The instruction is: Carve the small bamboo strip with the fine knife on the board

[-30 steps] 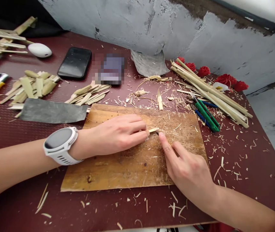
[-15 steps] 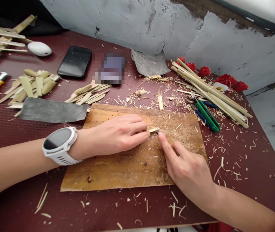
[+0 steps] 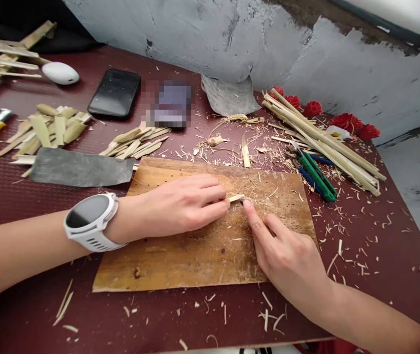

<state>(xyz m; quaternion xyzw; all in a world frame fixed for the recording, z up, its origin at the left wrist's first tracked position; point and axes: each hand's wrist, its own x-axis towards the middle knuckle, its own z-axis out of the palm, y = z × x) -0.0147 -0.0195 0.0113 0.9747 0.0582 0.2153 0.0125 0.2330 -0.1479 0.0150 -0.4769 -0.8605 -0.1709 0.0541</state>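
Note:
My left hand (image 3: 190, 204), wearing a white watch (image 3: 91, 221), presses down on the wooden board (image 3: 180, 265) with its fingers closed. Out from its fingertips juts a short pale strip of bamboo or reed (image 3: 235, 197); the rest of the strip is hidden under the hand. My right hand (image 3: 287, 255) is wrapped around a small knife, mostly covered by the palm. Only the dark blade tip (image 3: 241, 201) shows, beside the end of the strip, with the index finger stretched along it. Fine shavings lie around both hands on the board.
Cut pale slips (image 3: 139, 142) lie in piles behind the board, near a grey sheet (image 3: 80, 168) and a black phone (image 3: 114, 93). To the right are a green-handled cutter (image 3: 317, 177), long stalks (image 3: 320, 135) and red artificial flowers (image 3: 346, 123). A wall (image 3: 202, 39) borders the table.
My right hand and the blade tip have shifted very slightly to the right, toward the strip's end. My left hand stays in place.

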